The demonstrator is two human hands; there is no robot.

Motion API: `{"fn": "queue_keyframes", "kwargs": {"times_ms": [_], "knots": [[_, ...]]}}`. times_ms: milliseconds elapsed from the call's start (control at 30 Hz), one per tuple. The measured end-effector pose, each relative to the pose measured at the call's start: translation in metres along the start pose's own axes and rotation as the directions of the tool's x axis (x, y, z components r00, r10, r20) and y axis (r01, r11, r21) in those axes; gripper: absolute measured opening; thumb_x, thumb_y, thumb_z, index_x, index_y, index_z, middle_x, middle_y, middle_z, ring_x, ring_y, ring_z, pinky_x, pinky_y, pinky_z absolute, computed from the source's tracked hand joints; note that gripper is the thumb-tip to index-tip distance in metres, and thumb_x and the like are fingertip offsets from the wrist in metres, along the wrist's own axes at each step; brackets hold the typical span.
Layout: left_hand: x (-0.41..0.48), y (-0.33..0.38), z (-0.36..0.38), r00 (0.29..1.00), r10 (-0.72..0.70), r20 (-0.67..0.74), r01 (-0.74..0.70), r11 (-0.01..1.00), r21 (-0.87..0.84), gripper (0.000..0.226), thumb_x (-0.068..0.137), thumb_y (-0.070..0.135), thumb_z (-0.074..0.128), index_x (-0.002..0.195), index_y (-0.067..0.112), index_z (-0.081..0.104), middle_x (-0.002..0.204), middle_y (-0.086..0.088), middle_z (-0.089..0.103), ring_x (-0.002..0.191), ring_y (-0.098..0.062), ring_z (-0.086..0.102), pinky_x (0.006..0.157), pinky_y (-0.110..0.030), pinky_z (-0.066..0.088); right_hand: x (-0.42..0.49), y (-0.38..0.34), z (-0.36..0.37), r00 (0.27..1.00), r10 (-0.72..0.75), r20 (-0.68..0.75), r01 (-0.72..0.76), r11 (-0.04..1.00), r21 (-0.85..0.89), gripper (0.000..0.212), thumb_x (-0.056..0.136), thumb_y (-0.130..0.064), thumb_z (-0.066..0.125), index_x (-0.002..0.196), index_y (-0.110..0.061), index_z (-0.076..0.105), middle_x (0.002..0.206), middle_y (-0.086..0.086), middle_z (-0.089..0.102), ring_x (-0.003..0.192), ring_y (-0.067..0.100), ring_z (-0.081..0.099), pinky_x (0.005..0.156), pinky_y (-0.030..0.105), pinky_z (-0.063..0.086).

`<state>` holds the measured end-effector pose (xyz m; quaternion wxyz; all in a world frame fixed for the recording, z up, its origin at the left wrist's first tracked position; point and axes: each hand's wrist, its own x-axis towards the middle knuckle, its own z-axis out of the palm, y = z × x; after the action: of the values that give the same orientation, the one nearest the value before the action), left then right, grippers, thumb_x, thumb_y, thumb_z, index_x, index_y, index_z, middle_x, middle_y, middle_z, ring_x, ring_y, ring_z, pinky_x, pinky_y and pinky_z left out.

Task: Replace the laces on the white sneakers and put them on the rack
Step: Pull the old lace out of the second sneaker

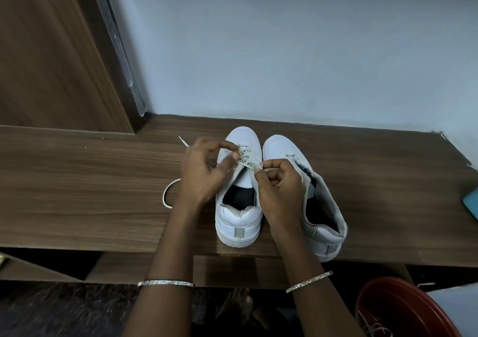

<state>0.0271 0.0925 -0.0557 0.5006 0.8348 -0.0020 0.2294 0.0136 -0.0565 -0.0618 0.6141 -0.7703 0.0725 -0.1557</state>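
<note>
Left hand point(204, 171) and right hand point(280, 192) pinch the limp flat white shoelace point(245, 164) stretched between their fingers, best held near its stiff tip.

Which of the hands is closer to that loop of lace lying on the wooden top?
Left. The left hand is just right of the lace loop, over the left sneaker; the right hand is farther right, pinching lace at that sneaker's eyelets.
</note>
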Motion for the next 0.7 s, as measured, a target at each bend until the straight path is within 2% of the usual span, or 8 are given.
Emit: {"fn": "queue_keyframes", "kwargs": {"times_ms": [67, 133, 333, 433, 500, 533, 600, 700], "knots": [[-0.001, 0.001, 0.004, 0.989, 0.072, 0.128, -0.09, 0.986, 0.141, 0.021, 0.079, 0.052, 0.065, 0.093, 0.039, 0.075, 0.099, 0.015, 0.066, 0.102, -0.014, 0.061, 0.09, -0.036, 0.047, 0.0, 0.001, 0.0, 1.0, 0.004, 0.001, -0.004, 1.0, -0.001, 0.017, 0.082, -0.005, 0.069, 0.086, -0.021, 0.065, 0.067, -0.004, 0.066, 0.061, 0.011, 0.063, 0.06, 0.025, 0.052], [-0.001, 0.002, 0.007, 0.981, 0.104, 0.165, -0.143, 0.959, 0.243, 0.028, 0.075, 0.055, 0.062, 0.093, 0.038, 0.074, 0.103, 0.013, 0.069, 0.105, -0.019, 0.061, 0.091, -0.042, 0.047, 0.001, 0.002, 0.0, 1.0, 0.003, 0.004, -0.003, 1.0, 0.001, 0.015, 0.082, -0.005, 0.07, 0.087, -0.019, 0.066, 0.068, -0.002, 0.067, 0.063, 0.013, 0.064, 0.061, 0.028, 0.054], [-0.003, 0.008, 0.011, 0.97, 0.221, 0.097, -0.241, 0.877, 0.415, 0.015, 0.071, 0.035, 0.065, 0.081, 0.027, 0.073, 0.09, 0.007, 0.072, 0.091, -0.026, 0.063, 0.077, -0.045, 0.051, 0.001, 0.002, 0.0, 1.0, 0.0, 0.009, 0.0, 1.0, 0.0, 0.016, 0.082, -0.006, 0.071, 0.087, -0.021, 0.065, 0.068, -0.003, 0.067, 0.062, 0.013, 0.064, 0.06, 0.025, 0.052], [-0.006, 0.009, 0.014, 0.99, 0.142, 0.018, -0.142, 0.964, 0.226, 0.005, 0.074, 0.03, 0.072, 0.077, 0.026, 0.073, 0.085, 0.012, 0.073, 0.087, -0.016, 0.066, 0.078, -0.04, 0.052, 0.001, 0.002, -0.001, 1.0, -0.007, 0.008, 0.007, 1.0, -0.006, 0.015, 0.082, -0.006, 0.071, 0.087, -0.02, 0.066, 0.068, -0.002, 0.068, 0.063, 0.016, 0.065, 0.062, 0.028, 0.053], [-0.006, 0.011, 0.014, 0.997, -0.076, -0.016, 0.075, 0.996, -0.051, 0.004, 0.075, 0.021, 0.078, 0.074, 0.023, 0.075, 0.077, 0.01, 0.074, 0.079, -0.012, 0.069, 0.077, -0.038, 0.056, 0.001, 0.002, -0.001, 1.0, -0.008, 0.006, 0.008, 1.0, -0.004, 0.015, 0.083, -0.006, 0.071, 0.087, -0.019, 0.066, 0.068, -0.002, 0.067, 0.063, 0.017, 0.064, 0.062, 0.029, 0.053], [-0.005, 0.013, 0.012, 0.98, -0.196, -0.034, 0.184, 0.96, -0.21, 0.008, 0.074, 0.016, 0.08, 0.071, 0.022, 0.075, 0.074, 0.006, 0.074, 0.075, -0.013, 0.069, 0.076, -0.038, 0.057, 0.001, 0.002, -0.001, 1.0, -0.006, 0.005, 0.006, 1.0, -0.001, 0.015, 0.083, -0.006, 0.071, 0.088, -0.019, 0.066, 0.067, -0.002, 0.066, 0.063, 0.018, 0.064, 0.061, 0.03, 0.053], [-0.001, 0.015, 0.006, 0.923, -0.374, -0.089, 0.302, 0.849, -0.434, 0.016, 0.071, 0.009, 0.081, 0.064, 0.021, 0.073, 0.069, 0.002, 0.073, 0.069, -0.014, 0.066, 0.071, -0.033, 0.055, 0.001, 0.003, 0.0, 1.0, -0.005, 0.006, 0.005, 1.0, 0.0, 0.014, 0.082, -0.006, 0.07, 0.089, -0.018, 0.067, 0.067, -0.003, 0.066, 0.063, 0.02, 0.064, 0.062, 0.031, 0.053], [0.001, 0.017, -0.005, 0.809, -0.565, -0.164, 0.393, 0.726, -0.564, 0.016, 0.077, 0.004, 0.078, 0.069, 0.016, 0.071, 0.072, -0.002, 0.07, 0.065, -0.01, 0.059, 0.067, -0.025, 0.047, 0.002, 0.004, 0.001, 1.0, -0.005, 0.008, 0.005, 1.0, -0.008, 0.012, 0.083, -0.007, 0.071, 0.09, -0.017, 0.068, 0.068, -0.003, 0.067, 0.063, 0.017, 0.064, 0.063, 0.032, 0.054]]}}
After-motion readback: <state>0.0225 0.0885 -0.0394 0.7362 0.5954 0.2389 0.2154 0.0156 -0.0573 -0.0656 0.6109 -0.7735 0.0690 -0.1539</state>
